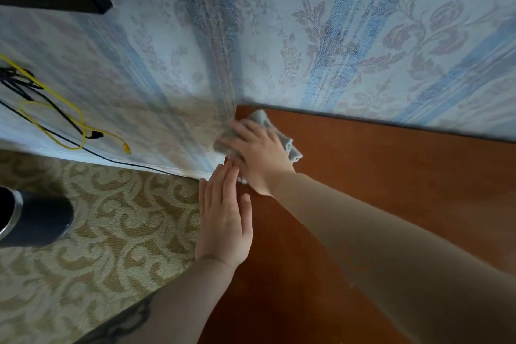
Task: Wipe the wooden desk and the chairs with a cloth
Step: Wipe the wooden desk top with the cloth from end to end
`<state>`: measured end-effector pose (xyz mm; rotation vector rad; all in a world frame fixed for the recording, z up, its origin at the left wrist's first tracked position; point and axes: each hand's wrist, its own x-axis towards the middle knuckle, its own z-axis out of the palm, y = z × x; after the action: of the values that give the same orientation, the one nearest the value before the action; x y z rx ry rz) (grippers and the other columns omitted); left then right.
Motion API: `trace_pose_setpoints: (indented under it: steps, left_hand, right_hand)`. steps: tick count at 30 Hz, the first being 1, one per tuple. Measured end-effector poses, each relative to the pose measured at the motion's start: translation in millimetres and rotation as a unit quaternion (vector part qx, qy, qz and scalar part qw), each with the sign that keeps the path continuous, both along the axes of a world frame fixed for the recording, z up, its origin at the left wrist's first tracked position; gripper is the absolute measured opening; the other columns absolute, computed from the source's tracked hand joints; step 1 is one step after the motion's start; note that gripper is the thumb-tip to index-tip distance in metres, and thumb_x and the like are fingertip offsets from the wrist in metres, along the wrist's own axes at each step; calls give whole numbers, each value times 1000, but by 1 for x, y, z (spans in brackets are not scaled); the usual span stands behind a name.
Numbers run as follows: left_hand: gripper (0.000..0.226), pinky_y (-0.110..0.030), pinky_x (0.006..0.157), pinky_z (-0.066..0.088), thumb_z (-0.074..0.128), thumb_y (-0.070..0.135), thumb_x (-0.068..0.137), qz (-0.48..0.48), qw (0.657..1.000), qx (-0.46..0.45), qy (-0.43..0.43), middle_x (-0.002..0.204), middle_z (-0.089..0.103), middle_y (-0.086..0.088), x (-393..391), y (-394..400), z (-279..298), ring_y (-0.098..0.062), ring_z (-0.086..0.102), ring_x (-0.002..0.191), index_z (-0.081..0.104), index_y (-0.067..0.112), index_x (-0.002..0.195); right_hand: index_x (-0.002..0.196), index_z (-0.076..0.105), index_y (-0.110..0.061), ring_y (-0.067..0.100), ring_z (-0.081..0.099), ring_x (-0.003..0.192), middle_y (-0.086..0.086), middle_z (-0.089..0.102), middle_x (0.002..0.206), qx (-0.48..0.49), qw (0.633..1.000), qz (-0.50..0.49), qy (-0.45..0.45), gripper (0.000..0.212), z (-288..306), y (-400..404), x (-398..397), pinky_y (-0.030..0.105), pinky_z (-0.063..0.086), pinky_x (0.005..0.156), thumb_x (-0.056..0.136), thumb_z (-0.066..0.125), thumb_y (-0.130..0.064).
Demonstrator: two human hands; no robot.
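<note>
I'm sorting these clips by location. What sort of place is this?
Probably a furnished room in a home or guesthouse: a wooden desk stands in a corner against floral wallpaper, with patterned carpet on the floor and cables trailing along the wall.

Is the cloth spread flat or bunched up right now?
Bunched. The cloth shows folds and layered edges under the right hand, pressed into the desk corner by the wall.
</note>
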<state>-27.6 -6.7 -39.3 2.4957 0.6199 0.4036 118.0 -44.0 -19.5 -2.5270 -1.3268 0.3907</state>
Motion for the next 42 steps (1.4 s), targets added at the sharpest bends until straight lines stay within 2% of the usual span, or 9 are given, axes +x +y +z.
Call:
trace_pose_setpoints:
  steps: [4, 11, 15, 18, 25, 27, 33, 38, 42]
  left_hand:
    - [40, -54, 102, 42, 34, 27, 97, -7, 999, -41, -26, 138, 41, -2, -2, 0, 2, -20, 35, 132, 39, 16, 135]
    - [44, -52, 117, 18, 31, 27, 94, -16, 998, -52, -19, 140, 49, -4, -3, 3, 1, -17, 34, 138, 52, 11, 130]
    - [46, -46, 120, 10, 28, 29, 95, -15, 998, -59, -21, 142, 49, -1, -6, 2, 1, -14, 34, 139, 54, 13, 129]
    - [42, -54, 114, 25, 31, 24, 96, -5, 999, -33, -22, 140, 52, -3, -16, -5, 1, -17, 37, 137, 57, 11, 127]
    - [46, -48, 117, 22, 32, 17, 97, -38, 996, 43, 66, 151, 39, -1, -28, -11, -3, -14, 23, 145, 46, 14, 140]
    - [47, -48, 118, 20, 39, 11, 95, -25, 996, 32, 73, 152, 38, 0, -24, -12, -2, -13, 21, 145, 45, 15, 141]
    - [46, -34, 119, 15, 42, 7, 97, -14, 998, -7, 57, 153, 36, 3, -24, -14, 3, -10, 19, 145, 44, 15, 143]
    - [44, -14, 112, 12, 40, 9, 99, 19, 998, -65, 12, 153, 35, 5, -25, -15, 4, -6, 22, 144, 44, 15, 143]
    - [43, -8, 108, 17, 35, 21, 100, 27, 988, -147, -35, 149, 41, 4, -29, -11, 4, -8, 32, 140, 47, 16, 140]
  right_hand:
    - [151, 23, -42, 8, 4, 148, -18, 11, 160, -54, 979, 195, -25, 53, 8, -70, 28, 40, 4, 118, 99, 31, -51]
    - [149, 23, -48, 10, 0, 148, -13, 8, 162, -38, 985, -165, -21, 47, -2, -83, 33, 45, -1, 119, 102, 27, -50]
    - [150, 14, -48, 9, -4, 148, -17, 1, 162, -32, 999, 14, 13, 51, 6, -92, -23, 44, -1, 119, 100, 25, -51]
    - [150, 9, -51, 4, -9, 147, -24, -4, 160, -78, 988, 135, 3, 53, 7, -140, -16, 40, -2, 117, 99, 26, -52]
    - [149, 14, -51, 8, -6, 148, -14, 1, 162, -70, 975, -213, -3, 48, -1, -113, 11, 45, 1, 119, 102, 23, -51]
    - [151, 10, -49, 10, -7, 148, -12, -1, 163, -60, 983, -176, -3, 50, 0, -95, -18, 44, 1, 119, 102, 23, -51]
    - [150, -1, -48, 4, -20, 145, -18, -12, 160, -115, 982, 150, -24, 57, 12, -152, -27, 35, -15, 115, 98, 21, -54]
    - [151, 5, -47, 9, -8, 148, -12, -2, 163, -89, 968, -232, -21, 52, -1, -130, 4, 43, -2, 119, 103, 24, -50]
    - [154, -2, -40, 14, -12, 148, -7, -10, 162, -82, 982, -170, -31, 56, 0, -76, -56, 46, -5, 118, 103, 20, -49]
